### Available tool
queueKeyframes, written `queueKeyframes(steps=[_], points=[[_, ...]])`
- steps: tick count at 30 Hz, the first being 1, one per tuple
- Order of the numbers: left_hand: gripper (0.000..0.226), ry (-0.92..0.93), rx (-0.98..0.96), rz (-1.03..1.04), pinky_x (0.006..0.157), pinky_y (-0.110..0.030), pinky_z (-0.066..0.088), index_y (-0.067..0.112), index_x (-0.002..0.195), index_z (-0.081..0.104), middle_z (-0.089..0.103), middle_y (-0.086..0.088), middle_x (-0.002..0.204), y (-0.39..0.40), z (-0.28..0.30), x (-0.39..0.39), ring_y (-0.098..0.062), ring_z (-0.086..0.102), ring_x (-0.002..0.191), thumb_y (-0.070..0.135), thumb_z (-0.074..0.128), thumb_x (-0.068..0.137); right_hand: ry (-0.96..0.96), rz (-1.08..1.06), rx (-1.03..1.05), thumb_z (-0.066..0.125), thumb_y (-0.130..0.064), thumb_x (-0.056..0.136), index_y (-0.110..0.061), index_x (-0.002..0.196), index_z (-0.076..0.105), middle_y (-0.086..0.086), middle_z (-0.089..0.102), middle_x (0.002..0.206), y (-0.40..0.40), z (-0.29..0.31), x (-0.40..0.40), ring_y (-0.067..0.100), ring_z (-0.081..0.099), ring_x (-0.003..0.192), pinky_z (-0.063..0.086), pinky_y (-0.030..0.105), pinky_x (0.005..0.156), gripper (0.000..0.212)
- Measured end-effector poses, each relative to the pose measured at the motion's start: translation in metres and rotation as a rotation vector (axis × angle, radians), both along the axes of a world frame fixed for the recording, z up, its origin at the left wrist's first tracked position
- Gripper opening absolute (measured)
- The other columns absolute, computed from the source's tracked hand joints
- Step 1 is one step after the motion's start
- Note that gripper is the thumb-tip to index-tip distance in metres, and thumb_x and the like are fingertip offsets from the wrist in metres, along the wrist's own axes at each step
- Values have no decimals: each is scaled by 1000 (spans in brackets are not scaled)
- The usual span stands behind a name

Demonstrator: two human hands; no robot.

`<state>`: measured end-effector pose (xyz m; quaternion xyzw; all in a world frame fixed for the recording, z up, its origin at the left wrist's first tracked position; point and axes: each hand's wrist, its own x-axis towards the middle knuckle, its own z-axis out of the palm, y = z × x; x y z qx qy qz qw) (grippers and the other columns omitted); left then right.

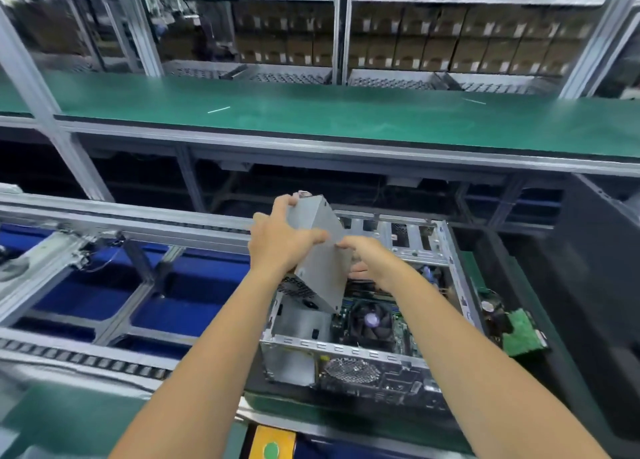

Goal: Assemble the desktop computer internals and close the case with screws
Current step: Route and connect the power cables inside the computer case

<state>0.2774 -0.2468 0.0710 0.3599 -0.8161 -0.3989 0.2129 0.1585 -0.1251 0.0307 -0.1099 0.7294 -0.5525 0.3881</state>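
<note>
An open metal computer case [349, 349] lies on its side in front of me, with the motherboard and a black CPU cooler fan [370, 322] visible inside. Tilted above the case's left part is a grey power supply box [320, 258]. My left hand [278, 240] grips its upper left side, fingers curled over the top edge. On the box's right edge, my right hand [367, 256] holds it, with fingers partly hidden behind the box. The lower corner of the box points into the case's empty left bay.
A green circuit board [523, 332] lies to the right of the case beside a large black panel [588, 285]. Left of the case runs a roller conveyor frame [114, 237] over blue bins. A green-topped bench [311, 112] and shelves of cartons stand behind.
</note>
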Motion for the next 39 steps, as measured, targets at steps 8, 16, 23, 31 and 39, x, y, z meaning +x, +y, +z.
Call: queueKeyframes(steps=[8, 16, 23, 31, 39], points=[[75, -212, -239, -33, 83, -41, 38, 40, 124, 36, 33, -1, 103, 28, -17, 10, -29, 43, 99, 64, 65, 59, 176, -30, 247, 38, -19, 101, -5, 118, 57, 10, 59, 108, -16, -18, 3, 24, 54, 93, 44, 34, 81, 29], [62, -313, -428, 67, 75, -38, 29, 29, 119, 42, 40, -7, 107, 55, -37, 12, -30, 41, 94, 51, 64, 66, 325, 76, 266, 43, 5, 83, 8, 88, 63, 24, 62, 88, -15, -38, 14, 19, 45, 81, 31, 32, 68, 22], [57, -403, -546, 64, 76, -37, 29, 25, 116, 42, 40, -7, 103, 64, -55, 4, -29, 42, 94, 47, 60, 67, 240, 53, 228, 36, 10, 82, 19, 96, 61, 26, 57, 82, -11, -61, 10, 22, 40, 77, 30, 33, 66, 29], [54, -442, -573, 105, 77, -37, 29, 23, 113, 42, 41, -8, 103, 62, -71, -2, -28, 40, 92, 48, 63, 70, -38, 78, 44, 36, -45, 103, -19, 86, 65, 1, 66, 78, -3, -58, 8, 16, 61, 63, 54, 27, 52, 42], [37, -465, -652, 124, 71, -36, 27, 24, 103, 43, 42, -8, 97, 63, -85, -9, -28, 40, 88, 39, 57, 72, 0, 135, -38, 59, -45, 96, -12, 125, 56, 3, 69, 105, -17, -63, 10, 15, 65, 81, 49, 27, 64, 44]])
